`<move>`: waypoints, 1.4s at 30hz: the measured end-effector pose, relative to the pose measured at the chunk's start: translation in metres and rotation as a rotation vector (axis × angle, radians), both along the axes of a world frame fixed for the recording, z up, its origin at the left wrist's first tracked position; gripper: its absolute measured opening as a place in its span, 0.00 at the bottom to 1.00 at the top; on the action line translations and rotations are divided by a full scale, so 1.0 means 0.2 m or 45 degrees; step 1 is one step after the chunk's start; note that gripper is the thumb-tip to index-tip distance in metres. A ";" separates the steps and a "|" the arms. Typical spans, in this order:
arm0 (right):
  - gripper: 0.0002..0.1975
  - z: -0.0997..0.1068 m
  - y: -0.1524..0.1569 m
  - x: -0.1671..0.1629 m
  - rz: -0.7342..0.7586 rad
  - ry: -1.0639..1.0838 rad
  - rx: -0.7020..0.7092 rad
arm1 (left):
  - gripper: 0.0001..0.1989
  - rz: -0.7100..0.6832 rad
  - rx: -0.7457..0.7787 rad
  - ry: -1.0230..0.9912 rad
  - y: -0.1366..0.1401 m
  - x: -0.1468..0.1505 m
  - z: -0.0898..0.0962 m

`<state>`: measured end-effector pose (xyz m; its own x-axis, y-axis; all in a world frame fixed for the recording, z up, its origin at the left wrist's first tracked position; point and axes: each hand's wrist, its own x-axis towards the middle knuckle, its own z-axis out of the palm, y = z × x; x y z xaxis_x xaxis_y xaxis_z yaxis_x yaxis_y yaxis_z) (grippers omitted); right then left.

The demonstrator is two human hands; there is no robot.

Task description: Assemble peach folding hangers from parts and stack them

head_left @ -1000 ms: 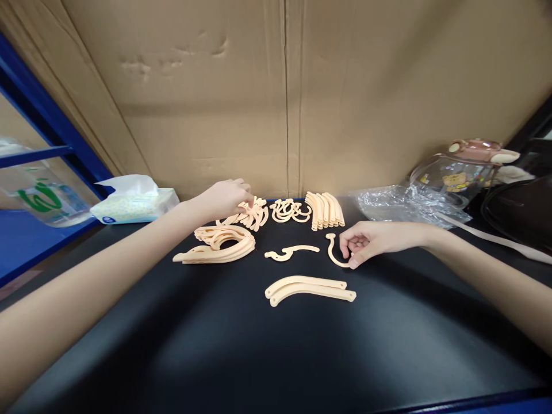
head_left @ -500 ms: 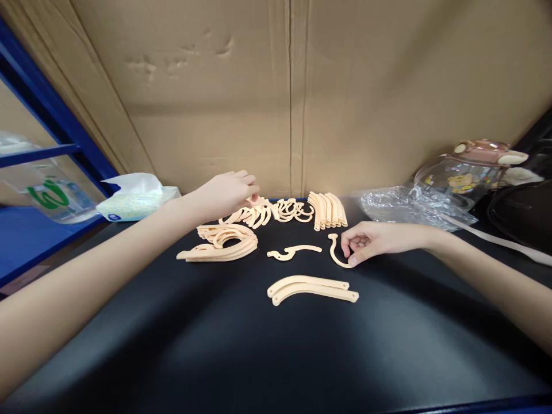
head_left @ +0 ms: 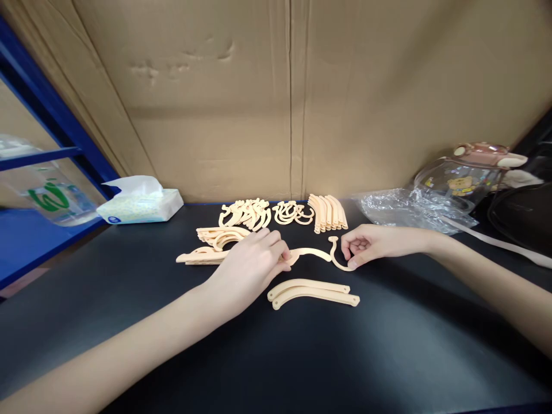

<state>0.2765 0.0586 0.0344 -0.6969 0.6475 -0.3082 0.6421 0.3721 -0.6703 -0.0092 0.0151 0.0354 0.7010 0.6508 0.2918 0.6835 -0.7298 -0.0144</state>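
My right hand (head_left: 366, 247) pinches the lower end of a pale, hook-shaped curved piece (head_left: 333, 252) close to the table. My left hand (head_left: 259, 259) is closed over the left part of a pale wavy piece (head_left: 313, 252) and hides that end. The wavy piece's slim right end points at the hook-shaped piece, touching or nearly touching it. Below both hands lie two long, bent strips (head_left: 314, 292) side by side, with holes at their ends. A stack of larger curved pieces (head_left: 202, 256) sits partly behind my left hand.
Along the back are a heap of small curved pieces (head_left: 245, 214), some ring-like pieces (head_left: 287, 213) and a row of bent strips (head_left: 328, 213). A tissue box (head_left: 142, 206) stands at left. Crumpled clear plastic (head_left: 392, 207) and a clear bottle (head_left: 461, 181) are at right.
My left hand has come from the back heap toward me and down onto the wavy piece, whose right end has shifted right toward the hook-shaped piece. My right hand has barely moved.
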 end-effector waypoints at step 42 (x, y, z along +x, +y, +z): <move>0.18 0.01 -0.01 -0.02 -0.046 -0.039 0.000 | 0.35 0.525 -0.796 0.194 0.23 -0.58 0.27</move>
